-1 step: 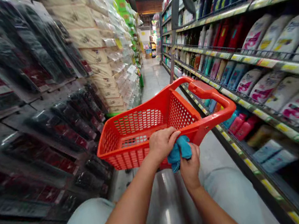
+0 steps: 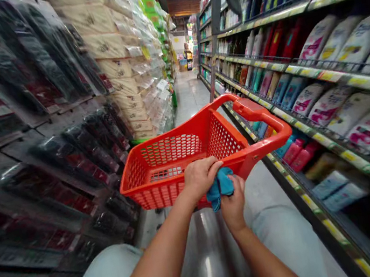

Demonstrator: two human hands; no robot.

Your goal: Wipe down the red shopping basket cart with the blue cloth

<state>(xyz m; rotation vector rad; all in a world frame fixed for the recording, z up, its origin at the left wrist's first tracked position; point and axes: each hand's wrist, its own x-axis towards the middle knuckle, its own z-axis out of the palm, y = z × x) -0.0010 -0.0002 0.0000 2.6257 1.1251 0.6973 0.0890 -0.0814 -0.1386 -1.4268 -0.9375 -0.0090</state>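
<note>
The person's left hand [image 2: 201, 178] and right hand [image 2: 233, 206] stay clenched on a crumpled teal-blue cloth [image 2: 220, 188], held just over the near rim of a red plastic mesh shopping basket [image 2: 173, 150]. Against the earlier view, the right hand and cloth have barely shifted, while the basket looks unmoved.

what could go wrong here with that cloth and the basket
The blue cloth is only bunched between the left hand and right hand, so it might slip to the floor. The red basket's right end sits close to the shelf of pink bottles, so it could knock them.
</note>
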